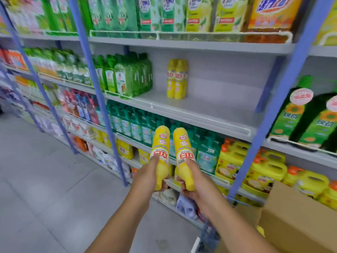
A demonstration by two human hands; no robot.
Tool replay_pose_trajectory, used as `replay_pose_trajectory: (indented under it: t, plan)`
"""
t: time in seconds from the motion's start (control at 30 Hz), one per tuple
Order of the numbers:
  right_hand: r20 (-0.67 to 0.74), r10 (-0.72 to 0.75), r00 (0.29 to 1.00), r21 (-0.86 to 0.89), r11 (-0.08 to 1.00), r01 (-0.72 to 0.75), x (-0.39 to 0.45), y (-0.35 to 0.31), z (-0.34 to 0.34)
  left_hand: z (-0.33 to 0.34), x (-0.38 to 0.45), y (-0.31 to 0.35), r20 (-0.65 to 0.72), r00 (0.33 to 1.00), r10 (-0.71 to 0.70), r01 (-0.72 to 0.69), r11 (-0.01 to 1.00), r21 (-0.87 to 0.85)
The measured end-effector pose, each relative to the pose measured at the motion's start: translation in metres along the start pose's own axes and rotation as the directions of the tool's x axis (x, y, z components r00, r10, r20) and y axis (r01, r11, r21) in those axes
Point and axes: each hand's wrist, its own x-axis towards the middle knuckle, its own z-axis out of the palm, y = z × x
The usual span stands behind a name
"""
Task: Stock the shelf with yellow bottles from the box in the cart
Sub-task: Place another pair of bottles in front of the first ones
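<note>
- The left hand (148, 173) is gripping a yellow bottle (160, 154) around its lower half, its grip wrapped fully round the body, with the thumb lying along the label.
- The right hand (196, 181) is holding a second yellow bottle (183, 156) the same way, its grip closed round the lower body.
- Both held bottles are tilting with their caps pointing up and away toward the shelving, sitting just beside each other without clearly touching.
- Two more yellow bottles (177, 79) are standing upright, side by side, on the grey shelf (209, 108) at the middle level, well apart from the hands.
- A block of green bottles (131, 75) is occupying the left part of that same shelf, and the stretch to the right of the standing pair is lying bare.
- A brown cardboard box (295, 216) is sitting at the lower right, beside the right forearm, with its flap raised.
- Teal bottles (138, 125) are lining the shelf level directly behind the held bottles.
</note>
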Motion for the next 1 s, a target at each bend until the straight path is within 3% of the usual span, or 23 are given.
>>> replay_pose_trajectory:
  t: [0.43,0.67,0.87,1.0]
  plan:
    - [0.026,-0.080,0.996,-0.043,0.996,0.081,0.135,-0.077,0.084,-0.007,0.157,0.073,0.039,0.999,0.023,-0.025,0.999,0.045]
    - [0.005,-0.044,0.999,-0.058,0.997,0.044,0.203,-0.110,0.099,0.006,0.228,0.112,0.005,1.000,-0.030,0.029,0.997,0.076]
    - [-0.048,-0.004,0.999,-0.108,0.994,-0.002,0.251,-0.125,0.107,0.012,0.292,0.127,0.072,0.989,-0.133,0.136,0.990,-0.037]
    - [-0.116,0.004,0.993,-0.123,0.992,-0.018,0.273,-0.128,0.121,0.006,0.334,0.129,0.154,0.971,-0.184,0.187,0.982,-0.004]
